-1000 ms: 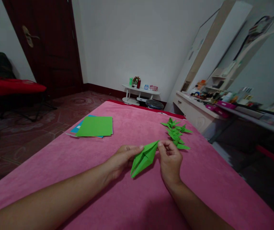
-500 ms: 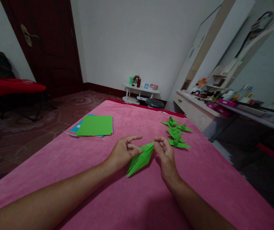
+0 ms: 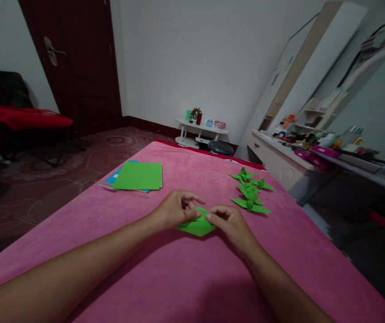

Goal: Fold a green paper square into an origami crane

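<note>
A folded piece of green origami paper [image 3: 198,228] is held between both hands, low over the pink cloth [image 3: 185,273]. My left hand [image 3: 178,208] pinches its left part, thumb on top and index finger stretched out above. On the right side, my right hand [image 3: 229,220] grips the paper with thumb and bent fingers. The fingers cover part of the folds. Several green folded paper cranes [image 3: 249,190] lie grouped to the right, beyond my right hand. At the left is a stack of square paper sheets [image 3: 137,176], green on top with blue showing beneath.
A low white stand [image 3: 202,127] with small items is by the far wall. At the right stands a white dressing table [image 3: 280,150] crowded with bottles and boxes. A red chair [image 3: 27,120] and a dark door [image 3: 71,67] are at the left.
The green paper has turned from a slanted position to lying crosswise. My right hand has moved from its upper tip down onto its right side. The view has shifted slightly.
</note>
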A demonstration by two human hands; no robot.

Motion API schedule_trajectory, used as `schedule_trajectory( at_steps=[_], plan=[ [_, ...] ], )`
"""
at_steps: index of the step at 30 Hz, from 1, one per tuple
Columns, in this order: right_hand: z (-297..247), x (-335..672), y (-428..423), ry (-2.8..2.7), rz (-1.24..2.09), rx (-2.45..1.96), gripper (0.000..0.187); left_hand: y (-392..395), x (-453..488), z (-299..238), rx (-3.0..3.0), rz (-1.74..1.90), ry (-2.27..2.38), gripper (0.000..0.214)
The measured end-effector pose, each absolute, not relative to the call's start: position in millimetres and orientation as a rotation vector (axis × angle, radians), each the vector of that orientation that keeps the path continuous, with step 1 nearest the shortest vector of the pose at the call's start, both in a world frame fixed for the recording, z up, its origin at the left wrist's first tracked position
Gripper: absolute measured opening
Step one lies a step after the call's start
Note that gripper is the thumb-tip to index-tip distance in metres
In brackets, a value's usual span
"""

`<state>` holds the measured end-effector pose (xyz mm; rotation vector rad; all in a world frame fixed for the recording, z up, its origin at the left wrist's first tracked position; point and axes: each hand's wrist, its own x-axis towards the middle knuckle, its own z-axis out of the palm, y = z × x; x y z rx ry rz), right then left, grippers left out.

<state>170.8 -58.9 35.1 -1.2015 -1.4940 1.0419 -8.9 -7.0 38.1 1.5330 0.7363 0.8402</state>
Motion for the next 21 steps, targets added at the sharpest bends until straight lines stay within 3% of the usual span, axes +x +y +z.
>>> schedule_trajectory(
  at_steps=[5, 8, 13, 21],
  plan=[
    [38, 170, -58, -1.22, 0.85, -1.203, 0.015, -3, -12, 46, 1.264, 1.015, 0.664, 0.05],
    [33, 166, -59, -1.042, 0.824, -1.152, 0.017, -15, -8, 44, 1.133, 0.879, 0.481, 0.052],
    [29, 155, -65, -1.015, 0.993, -1.091, 0.019, -27, 4, 24, 1.082, 0.968, 0.535, 0.032],
    [36, 156, -66, -0.982, 1.187, -1.047, 0.018, -20, 0, 24, 1.152, 0.96, 0.726, 0.031]
  ],
)
